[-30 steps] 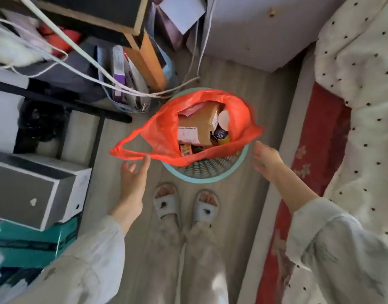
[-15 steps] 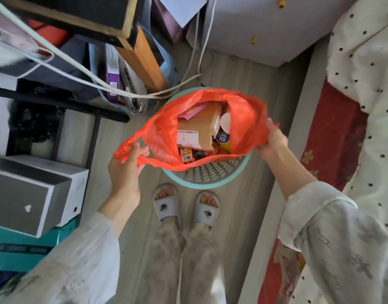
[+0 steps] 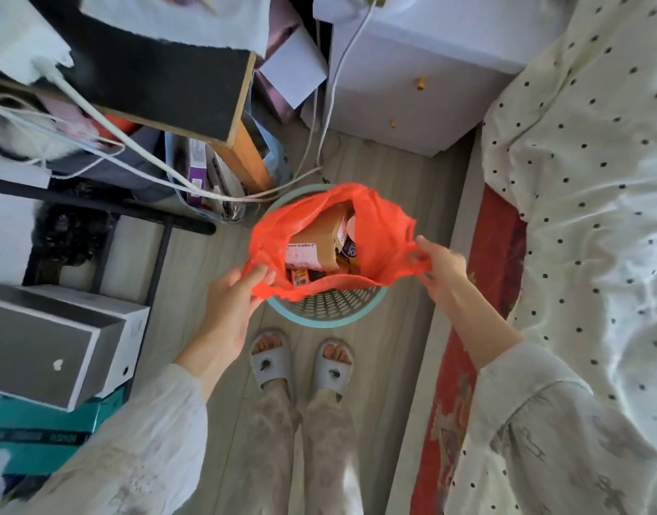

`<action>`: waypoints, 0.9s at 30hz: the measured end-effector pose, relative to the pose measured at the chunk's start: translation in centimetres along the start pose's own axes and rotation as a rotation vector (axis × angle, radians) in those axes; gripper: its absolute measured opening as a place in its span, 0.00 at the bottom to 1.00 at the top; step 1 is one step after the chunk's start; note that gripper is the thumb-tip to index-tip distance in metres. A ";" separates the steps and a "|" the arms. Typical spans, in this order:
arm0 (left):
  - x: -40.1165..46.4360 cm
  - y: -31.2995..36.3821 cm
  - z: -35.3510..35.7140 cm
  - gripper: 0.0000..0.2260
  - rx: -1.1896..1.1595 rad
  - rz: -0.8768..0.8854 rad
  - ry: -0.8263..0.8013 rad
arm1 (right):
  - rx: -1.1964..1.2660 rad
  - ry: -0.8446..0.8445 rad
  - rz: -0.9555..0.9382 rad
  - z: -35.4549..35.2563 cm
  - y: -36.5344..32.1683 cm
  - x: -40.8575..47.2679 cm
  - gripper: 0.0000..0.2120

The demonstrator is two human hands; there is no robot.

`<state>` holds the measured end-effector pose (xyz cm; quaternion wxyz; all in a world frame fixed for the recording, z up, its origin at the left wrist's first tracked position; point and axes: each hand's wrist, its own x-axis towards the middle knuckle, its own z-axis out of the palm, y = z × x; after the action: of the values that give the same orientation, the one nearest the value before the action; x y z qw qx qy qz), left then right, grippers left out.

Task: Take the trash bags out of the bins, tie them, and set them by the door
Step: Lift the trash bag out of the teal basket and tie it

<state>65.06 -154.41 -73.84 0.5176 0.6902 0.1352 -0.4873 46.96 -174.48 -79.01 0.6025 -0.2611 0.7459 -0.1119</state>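
An orange plastic trash bag point(image 3: 379, 236) sits in a round teal mesh bin point(image 3: 328, 310) on the floor in front of my feet. The bag's mouth is open and shows a brown cardboard box point(image 3: 319, 239) and small packets inside. My left hand point(image 3: 232, 295) pinches the bag's left handle at its near-left edge. My right hand point(image 3: 440, 269) grips the right handle. Both handles are pulled up and inward, so the bag's rim stands above the bin's rim.
A desk with white cables point(image 3: 163, 172) and stacked boxes point(image 3: 55, 343) crowds the left. A white cabinet point(image 3: 423, 87) stands behind the bin. A bed with a dotted cover point(image 3: 587, 217) runs along the right, with a red rug point(image 3: 464, 366) beside it.
Both hands reached the bag's handles and took hold. The handles have since been drawn inward and up, narrowing the bag's mouth.
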 end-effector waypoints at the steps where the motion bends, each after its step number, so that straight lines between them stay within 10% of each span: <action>1: -0.4 0.3 0.2 0.04 0.010 -0.011 -0.015 | -0.044 0.028 0.020 -0.1 0.1 -0.2 0.11; 10: -3.8 3.2 1.7 0.08 0.211 -0.088 -0.200 | -0.336 -0.150 0.119 -1.9 -2.6 -4.8 0.06; 17: -6.6 7.4 5.0 0.10 0.306 0.015 -0.330 | -0.335 -0.316 -0.323 -1.6 -6.4 -10.1 0.06; 27: -13.4 12.6 5.5 0.11 0.206 0.200 -0.322 | -0.180 -0.421 -0.459 -4.6 -11.7 -20.0 0.10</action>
<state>64.27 -160.18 -55.57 0.5050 0.6627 -0.0691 -0.5486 48.28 -174.50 -55.42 0.6770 -0.4922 0.5334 -0.1221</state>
